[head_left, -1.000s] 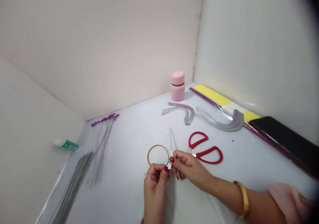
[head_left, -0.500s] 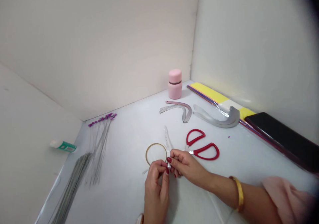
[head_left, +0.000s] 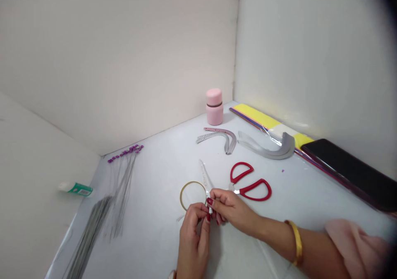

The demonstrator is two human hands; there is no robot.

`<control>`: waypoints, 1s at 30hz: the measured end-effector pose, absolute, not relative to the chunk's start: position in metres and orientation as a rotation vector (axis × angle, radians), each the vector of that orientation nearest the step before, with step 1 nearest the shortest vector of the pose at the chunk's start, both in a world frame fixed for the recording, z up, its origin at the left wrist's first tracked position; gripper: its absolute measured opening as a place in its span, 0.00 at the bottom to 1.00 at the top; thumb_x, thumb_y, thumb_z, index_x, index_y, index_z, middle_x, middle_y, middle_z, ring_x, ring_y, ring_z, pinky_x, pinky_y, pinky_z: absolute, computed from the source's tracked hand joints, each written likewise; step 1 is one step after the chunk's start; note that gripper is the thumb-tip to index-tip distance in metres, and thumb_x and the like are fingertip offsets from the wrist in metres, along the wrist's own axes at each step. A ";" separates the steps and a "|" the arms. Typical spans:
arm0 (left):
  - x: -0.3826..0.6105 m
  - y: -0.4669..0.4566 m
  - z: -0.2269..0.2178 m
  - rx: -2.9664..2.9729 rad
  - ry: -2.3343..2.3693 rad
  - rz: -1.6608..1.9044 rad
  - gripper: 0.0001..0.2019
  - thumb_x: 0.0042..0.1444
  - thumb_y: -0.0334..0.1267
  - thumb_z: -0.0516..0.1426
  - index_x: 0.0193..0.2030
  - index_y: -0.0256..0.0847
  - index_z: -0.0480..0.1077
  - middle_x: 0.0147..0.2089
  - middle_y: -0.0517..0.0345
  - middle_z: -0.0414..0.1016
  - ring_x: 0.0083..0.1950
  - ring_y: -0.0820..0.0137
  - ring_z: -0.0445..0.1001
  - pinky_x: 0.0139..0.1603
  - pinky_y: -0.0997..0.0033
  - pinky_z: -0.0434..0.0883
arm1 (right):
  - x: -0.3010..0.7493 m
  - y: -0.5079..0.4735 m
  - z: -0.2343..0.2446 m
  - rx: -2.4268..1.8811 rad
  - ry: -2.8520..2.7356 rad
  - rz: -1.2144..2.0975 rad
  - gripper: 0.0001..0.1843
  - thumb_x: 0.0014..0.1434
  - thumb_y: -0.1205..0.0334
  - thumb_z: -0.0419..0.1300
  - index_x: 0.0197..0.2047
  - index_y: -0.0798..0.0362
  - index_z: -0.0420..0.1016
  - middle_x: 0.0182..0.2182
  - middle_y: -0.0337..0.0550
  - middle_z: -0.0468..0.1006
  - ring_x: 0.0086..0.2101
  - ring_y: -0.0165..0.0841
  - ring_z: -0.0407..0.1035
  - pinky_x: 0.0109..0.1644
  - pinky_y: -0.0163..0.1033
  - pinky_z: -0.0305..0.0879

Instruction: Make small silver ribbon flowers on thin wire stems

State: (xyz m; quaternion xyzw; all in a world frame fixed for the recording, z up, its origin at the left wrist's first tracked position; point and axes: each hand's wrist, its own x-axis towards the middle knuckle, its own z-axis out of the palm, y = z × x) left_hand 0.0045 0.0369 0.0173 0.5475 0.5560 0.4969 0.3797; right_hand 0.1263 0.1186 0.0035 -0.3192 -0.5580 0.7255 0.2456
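At left lies a green-and-white tube, its barcoded label illegible, then grey wires, purple-tipped stems and a gold ring beside the left hand, which, like the right hand, is pinched on the near end of a pale strip, red-handled scissors lying farther right.

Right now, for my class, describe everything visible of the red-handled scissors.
The scissors have two red loop handles, smooth and plastic-looking, joined to silver metal. They lie on the white tabletop just beyond the right hand, with the handles spread apart and the loops toward the person's right. The cutting end is mostly hidden, so its shape can't be told, nor whether the hand touches it.
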 end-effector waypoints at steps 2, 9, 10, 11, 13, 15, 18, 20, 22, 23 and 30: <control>0.005 0.038 0.016 1.304 1.365 1.319 0.08 0.59 0.32 0.48 0.30 0.40 0.65 0.36 0.53 0.66 0.38 0.66 0.68 0.41 0.67 0.66 | 0.126 0.118 0.004 -0.878 -1.521 1.973 0.20 0.55 0.44 0.53 0.26 0.54 0.60 0.15 0.31 0.64 0.15 0.23 0.57 0.19 0.29 0.50; 0.014 0.041 0.009 0.812 1.161 1.490 0.07 0.56 0.35 0.54 0.28 0.39 0.65 0.34 0.56 0.68 0.37 0.67 0.70 0.41 0.67 0.65 | 0.127 0.116 0.002 -0.889 -1.530 1.926 0.19 0.57 0.46 0.52 0.28 0.54 0.60 0.19 0.33 0.67 0.17 0.23 0.59 0.21 0.29 0.52; 0.015 0.041 0.008 0.731 1.134 1.496 0.07 0.56 0.35 0.55 0.27 0.39 0.66 0.33 0.55 0.69 0.36 0.67 0.71 0.41 0.67 0.65 | 0.127 0.116 0.002 -0.891 -1.537 1.903 0.18 0.57 0.46 0.52 0.28 0.54 0.61 0.19 0.33 0.67 0.18 0.23 0.59 0.21 0.29 0.53; 0.016 0.041 0.006 0.664 1.117 1.493 0.07 0.55 0.36 0.55 0.27 0.38 0.66 0.32 0.55 0.70 0.35 0.67 0.71 0.41 0.66 0.65 | 0.128 0.115 0.002 -0.894 -1.546 1.880 0.18 0.57 0.46 0.52 0.28 0.54 0.61 0.19 0.33 0.67 0.18 0.24 0.60 0.22 0.30 0.54; 0.017 0.042 0.005 0.586 1.115 1.482 0.07 0.55 0.36 0.55 0.27 0.38 0.66 0.30 0.56 0.71 0.34 0.68 0.71 0.40 0.66 0.65 | 0.128 0.114 0.001 -0.899 -1.555 1.861 0.18 0.57 0.46 0.52 0.29 0.54 0.61 0.19 0.34 0.67 0.19 0.24 0.60 0.22 0.30 0.54; 0.017 0.041 0.004 0.581 1.137 1.480 0.07 0.55 0.36 0.55 0.28 0.38 0.66 0.28 0.57 0.71 0.33 0.69 0.71 0.39 0.68 0.65 | 0.128 0.114 0.001 -0.890 -1.541 1.895 0.18 0.56 0.46 0.53 0.29 0.54 0.61 0.19 0.34 0.68 0.18 0.24 0.61 0.22 0.30 0.54; 0.016 0.040 0.005 0.607 1.189 1.508 0.06 0.55 0.37 0.56 0.29 0.39 0.67 0.27 0.58 0.71 0.32 0.69 0.71 0.38 0.69 0.65 | 0.129 0.115 0.001 -0.865 -1.536 1.932 0.19 0.57 0.45 0.52 0.29 0.54 0.61 0.20 0.35 0.69 0.19 0.24 0.61 0.21 0.30 0.53; 0.015 0.040 0.007 0.622 1.230 1.530 0.05 0.54 0.37 0.57 0.30 0.39 0.67 0.29 0.58 0.72 0.33 0.69 0.71 0.38 0.69 0.65 | 0.129 0.115 0.002 -0.856 -1.562 1.930 0.19 0.57 0.45 0.52 0.29 0.54 0.62 0.21 0.35 0.69 0.19 0.24 0.62 0.22 0.30 0.54; 0.015 0.039 0.009 0.652 1.249 1.545 0.06 0.54 0.38 0.57 0.30 0.39 0.68 0.30 0.56 0.73 0.34 0.68 0.72 0.38 0.68 0.66 | 0.129 0.116 0.002 -0.847 -1.577 1.939 0.19 0.57 0.45 0.51 0.29 0.54 0.62 0.21 0.35 0.69 0.19 0.24 0.62 0.22 0.30 0.54; 0.016 0.039 0.010 0.672 1.253 1.547 0.06 0.53 0.39 0.57 0.30 0.39 0.68 0.30 0.55 0.73 0.34 0.68 0.72 0.38 0.68 0.66 | 0.129 0.116 0.001 -0.846 -1.580 1.947 0.19 0.57 0.46 0.51 0.28 0.54 0.61 0.21 0.35 0.68 0.19 0.24 0.62 0.22 0.30 0.54; 0.018 0.038 0.012 0.637 1.403 1.554 0.09 0.52 0.44 0.57 0.30 0.40 0.68 0.28 0.56 0.74 0.30 0.69 0.72 0.35 0.71 0.66 | 0.128 0.115 0.001 -0.896 -1.561 1.936 0.19 0.55 0.45 0.53 0.27 0.53 0.60 0.20 0.34 0.68 0.18 0.24 0.61 0.22 0.30 0.54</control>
